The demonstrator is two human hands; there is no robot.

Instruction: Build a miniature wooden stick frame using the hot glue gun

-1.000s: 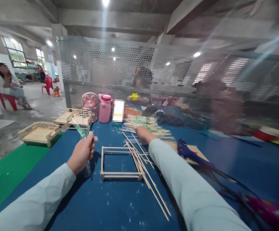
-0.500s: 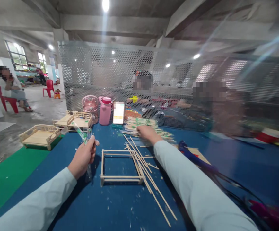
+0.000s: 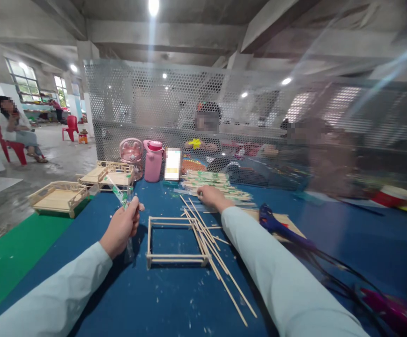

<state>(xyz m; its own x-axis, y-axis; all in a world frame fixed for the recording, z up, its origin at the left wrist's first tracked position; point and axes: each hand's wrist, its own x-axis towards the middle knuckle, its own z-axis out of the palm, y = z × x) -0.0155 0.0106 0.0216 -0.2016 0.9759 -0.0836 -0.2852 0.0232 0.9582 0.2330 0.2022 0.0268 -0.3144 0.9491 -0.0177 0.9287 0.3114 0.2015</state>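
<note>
My left hand point(image 3: 121, 230) is closed around crumpled clear plastic wrappers point(image 3: 118, 192) with green print, raised above the table's left part. My right hand point(image 3: 213, 196) reaches forward to the near left edge of a pile of wrapped chopsticks point(image 3: 206, 178). Its fingers are curled down there, and what they grip is hidden. Between my arms stands a rectangular frame point(image 3: 178, 257) built from thin wooden sticks. Several loose wooden sticks point(image 3: 232, 295) lie in a slanting bunch against the frame's right side.
Finished small stick-built beds point(image 3: 61, 199) stand at the left. Behind are a pink jug point(image 3: 153, 161) and a blurred bright screen point(image 3: 173, 171). A purple glue gun point(image 3: 277, 224) with cables lies right of my right arm. A perforated metal screen point(image 3: 147, 103) closes the back; people sit beyond it.
My right hand has shifted slightly left along the edge of the chopstick pile. My left hand stays in place with the wrappers.
</note>
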